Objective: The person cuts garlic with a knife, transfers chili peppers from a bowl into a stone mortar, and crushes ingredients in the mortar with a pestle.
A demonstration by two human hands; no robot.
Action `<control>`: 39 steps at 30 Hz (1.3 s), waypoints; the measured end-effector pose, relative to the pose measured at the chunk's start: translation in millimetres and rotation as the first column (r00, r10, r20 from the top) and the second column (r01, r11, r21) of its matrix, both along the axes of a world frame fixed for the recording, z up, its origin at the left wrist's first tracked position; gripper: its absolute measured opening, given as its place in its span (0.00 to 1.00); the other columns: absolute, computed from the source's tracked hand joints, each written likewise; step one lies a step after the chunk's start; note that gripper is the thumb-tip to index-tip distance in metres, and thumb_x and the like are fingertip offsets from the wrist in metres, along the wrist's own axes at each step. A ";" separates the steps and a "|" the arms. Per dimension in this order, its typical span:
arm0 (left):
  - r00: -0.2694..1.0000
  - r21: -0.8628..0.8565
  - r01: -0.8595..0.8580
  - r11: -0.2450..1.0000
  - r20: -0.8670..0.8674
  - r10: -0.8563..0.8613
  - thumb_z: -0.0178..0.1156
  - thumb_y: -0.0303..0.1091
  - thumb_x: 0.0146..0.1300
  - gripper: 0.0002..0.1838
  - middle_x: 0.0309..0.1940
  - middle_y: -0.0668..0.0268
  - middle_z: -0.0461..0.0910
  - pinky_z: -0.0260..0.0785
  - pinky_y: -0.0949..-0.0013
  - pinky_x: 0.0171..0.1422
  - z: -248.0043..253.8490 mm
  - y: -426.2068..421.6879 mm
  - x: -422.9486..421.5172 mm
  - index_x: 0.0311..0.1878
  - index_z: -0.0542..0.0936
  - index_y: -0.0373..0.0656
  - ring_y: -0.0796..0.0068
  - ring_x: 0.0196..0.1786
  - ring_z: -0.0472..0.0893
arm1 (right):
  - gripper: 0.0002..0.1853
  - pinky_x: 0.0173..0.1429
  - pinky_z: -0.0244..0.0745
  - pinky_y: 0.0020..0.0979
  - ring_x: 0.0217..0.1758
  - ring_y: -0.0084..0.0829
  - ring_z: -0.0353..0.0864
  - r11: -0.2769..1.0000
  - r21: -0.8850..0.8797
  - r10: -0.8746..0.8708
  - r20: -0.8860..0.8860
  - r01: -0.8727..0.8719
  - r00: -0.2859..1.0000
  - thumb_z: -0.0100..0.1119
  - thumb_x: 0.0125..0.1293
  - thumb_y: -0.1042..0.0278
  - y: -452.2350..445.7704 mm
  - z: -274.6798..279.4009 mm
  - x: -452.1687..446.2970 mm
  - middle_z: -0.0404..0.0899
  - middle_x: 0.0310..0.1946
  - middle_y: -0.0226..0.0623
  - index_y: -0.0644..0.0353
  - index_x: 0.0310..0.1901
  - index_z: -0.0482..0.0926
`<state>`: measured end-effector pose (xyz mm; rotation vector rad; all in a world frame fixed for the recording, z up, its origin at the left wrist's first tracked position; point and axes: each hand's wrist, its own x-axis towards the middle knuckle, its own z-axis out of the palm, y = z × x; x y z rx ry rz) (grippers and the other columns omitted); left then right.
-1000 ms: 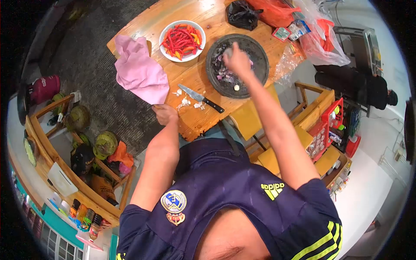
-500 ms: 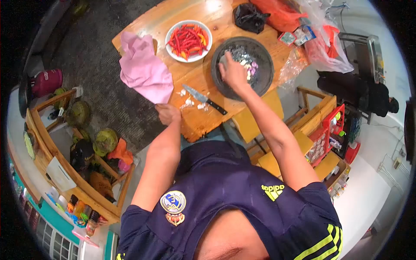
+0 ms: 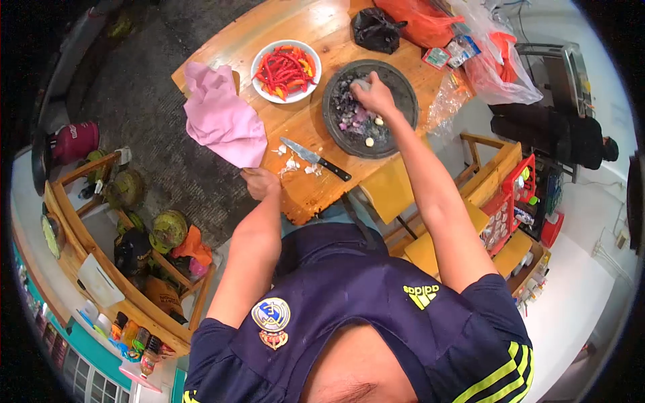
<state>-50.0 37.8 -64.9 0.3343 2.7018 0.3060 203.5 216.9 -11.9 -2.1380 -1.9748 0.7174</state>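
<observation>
My right hand [image 3: 374,96] is closed around a grey stone pestle [image 3: 361,86], mostly hidden by the fingers. It presses into a wide dark stone mortar [image 3: 334,124]. Crushed purple shallot pieces [image 3: 349,122] and pale garlic cloves [image 3: 369,142] lie in the bowl. At the table's left edge my left hand [image 3: 262,183] is curled, touching the lower corner of a pink cloth [image 3: 220,115]; what its fingers grip is hidden. Between the hands, a black-handled knife [image 3: 316,158] lies beside white garlic peelings [image 3: 290,165].
A white bowl [image 3: 256,86] of red and orange chillies stands left of the mortar. Behind are a black plastic bag [image 3: 377,30], orange bag [image 3: 426,23] and clear bag [image 3: 521,84]. A yellow stool [image 3: 390,193] is beneath the table's near side. Another person [image 3: 571,140] is at far right.
My right hand has moved right and slightly up within the mortar. The shallots look more crushed and spread, and the garlic cloves have shifted. My left hand stays by the cloth.
</observation>
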 end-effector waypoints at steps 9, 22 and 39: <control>0.999 0.033 0.025 0.999 -0.032 -0.024 0.36 0.53 0.66 0.22 0.30 0.44 0.79 0.67 0.41 0.41 -6.5 -4.0 -1.3 0.49 0.71 0.47 0.38 0.36 0.78 | 0.22 0.30 0.73 0.50 0.26 0.55 0.79 0.819 -0.554 -0.332 -0.251 0.146 0.909 0.54 0.58 0.53 41.2 19.9 26.6 0.77 0.29 0.62 0.64 0.45 0.68; 0.998 0.039 0.004 0.999 -0.069 -0.002 0.36 0.52 0.67 0.22 0.28 0.44 0.79 0.68 0.43 0.41 -11.0 3.1 -0.7 0.49 0.72 0.46 0.40 0.35 0.78 | 0.23 0.36 0.74 0.52 0.32 0.57 0.80 0.992 -0.007 -0.124 0.019 0.124 0.992 0.54 0.59 0.54 -16.9 11.0 -23.0 0.78 0.29 0.59 0.59 0.50 0.63; 1.000 0.028 0.029 0.999 0.000 -0.029 0.34 0.53 0.67 0.25 0.33 0.42 0.79 0.68 0.41 0.44 -12.5 -4.3 -3.4 0.54 0.69 0.45 0.38 0.38 0.78 | 0.25 0.41 0.74 0.41 0.36 0.49 0.81 0.916 -0.378 -0.211 -0.166 0.136 0.963 0.57 0.56 0.49 40.9 27.7 40.4 0.80 0.36 0.54 0.65 0.43 0.72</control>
